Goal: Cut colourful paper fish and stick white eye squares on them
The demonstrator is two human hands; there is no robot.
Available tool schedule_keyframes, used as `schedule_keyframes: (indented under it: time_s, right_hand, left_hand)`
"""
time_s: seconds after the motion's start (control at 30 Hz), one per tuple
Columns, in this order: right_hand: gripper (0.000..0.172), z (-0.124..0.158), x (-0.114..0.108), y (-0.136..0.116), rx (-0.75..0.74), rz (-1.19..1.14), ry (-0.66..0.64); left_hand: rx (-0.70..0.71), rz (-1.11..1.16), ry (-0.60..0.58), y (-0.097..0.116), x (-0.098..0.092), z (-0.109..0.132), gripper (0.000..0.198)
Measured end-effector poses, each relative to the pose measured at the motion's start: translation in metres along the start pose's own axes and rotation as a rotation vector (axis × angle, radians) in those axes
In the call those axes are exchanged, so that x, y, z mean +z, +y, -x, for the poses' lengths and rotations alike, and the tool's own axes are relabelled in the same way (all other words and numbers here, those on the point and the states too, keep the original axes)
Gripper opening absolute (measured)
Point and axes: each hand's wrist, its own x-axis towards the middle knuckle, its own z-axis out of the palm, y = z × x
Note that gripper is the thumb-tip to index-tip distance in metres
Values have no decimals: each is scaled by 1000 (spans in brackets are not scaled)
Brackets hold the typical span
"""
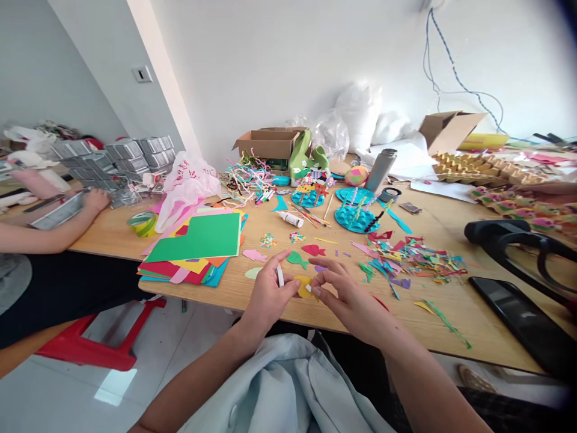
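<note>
My left hand (269, 291) pinches the edge of a yellow paper fish cutout (303, 285) above the table's front edge. A narrow white strip (280, 275) also sticks up between that hand's fingers. From the other side, my right hand (340, 288) is closed with its fingertips at a small white piece (309, 288) on the yellow paper. Just beyond lie a green paper fish (297, 260), a red one (314, 249), a pink one (255, 255) and a pale green cutout (253, 273). A purple cutout (319, 269) is partly hidden by my right hand.
Coloured paper sheets (202, 240) lie left, paper scraps (415, 258) right. Behind are a glue tube (290, 219), blue painted pieces (356, 219) and a steel flask (381, 171). A phone (518, 322) rests at right. Another person's hand (95, 199) is at far left.
</note>
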Motion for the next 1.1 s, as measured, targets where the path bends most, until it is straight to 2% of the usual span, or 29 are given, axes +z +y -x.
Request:
schedule_keyframes:
  time_s: [0.5, 1.1]
  right_hand:
    - [14, -5, 7, 2, 10, 126, 57]
    - [13, -6, 5, 0, 39, 163, 60]
  left_hand:
    - [1, 27, 30, -3, 5, -1, 72]
    - [59, -117, 36, -12, 3, -4, 69]
